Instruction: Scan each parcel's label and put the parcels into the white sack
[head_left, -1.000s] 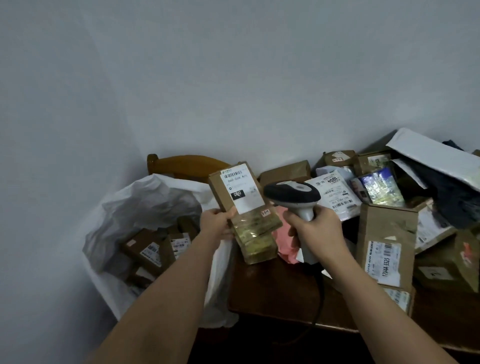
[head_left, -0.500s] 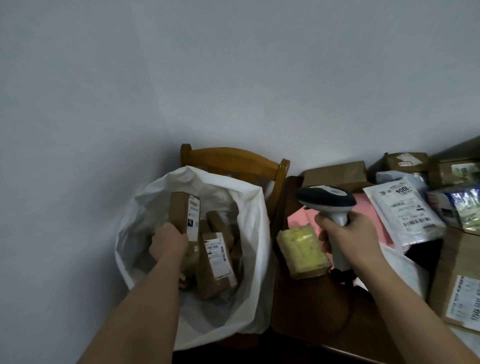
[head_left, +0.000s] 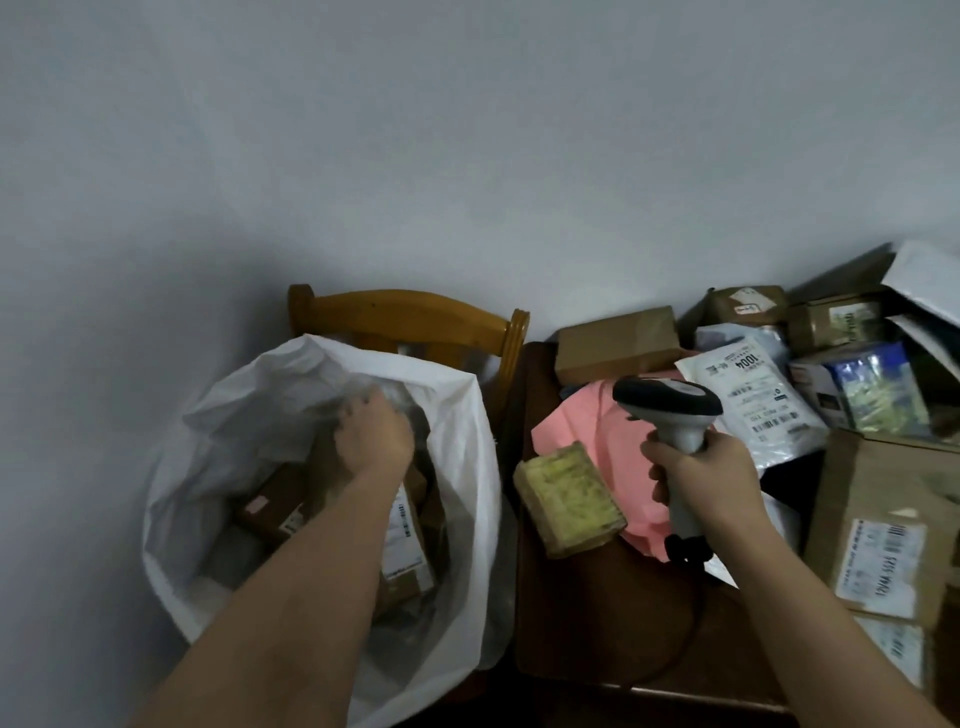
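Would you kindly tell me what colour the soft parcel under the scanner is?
Pink: the soft parcel lies on the table beneath the scanner, seen in the head view.

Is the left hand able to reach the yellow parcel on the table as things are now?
Probably yes. The left hand is inside the sack, and the yellow parcel lies just beyond the sack's rim with nothing on top. The right hand grips the scanner beside it.

Two bare forearms, no sleeves, left hand (head_left: 373, 439), right hand (head_left: 706, 480), no rings visible
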